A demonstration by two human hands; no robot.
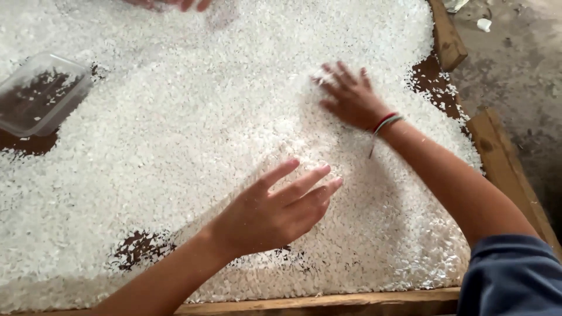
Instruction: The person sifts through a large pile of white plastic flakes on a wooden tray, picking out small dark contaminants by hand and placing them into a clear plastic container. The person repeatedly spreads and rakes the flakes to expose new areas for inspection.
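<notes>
Where the frame is filled almost from edge to edge, a thick, grainy layer of white rice (175, 146) is seen spread over a dark brown wooden tray (503, 164), whose raised plank rim is visible along the right side and the bottom edge. The grains are small, pale and loosely heaped, and the dark board is laid bare in patches at the lower left, the lower middle and the upper right of the frame. The left hand (272, 213) is held flat in the lower middle of the frame, fingers stretched out and slightly apart, palm down on the rice, with nothing gripped. The right hand (351, 96) is pressed into the grains right of centre, fingers spread wide and partly sunk in the rice, likewise open and holding nothing; a thin red and pale string bracelet (385, 123) is worn at its wrist, and a dark blue sleeve (509, 275) is seen at the lower right corner. At the upper left, a clear, rectangular plastic container (41, 93) with rounded corners is set on the tray, a few grains scattered inside it. At the top edge, another person's fingertips (175, 4) are just seen, blurred. Rough grey concrete floor (515, 58) is shown at the upper right.
</notes>
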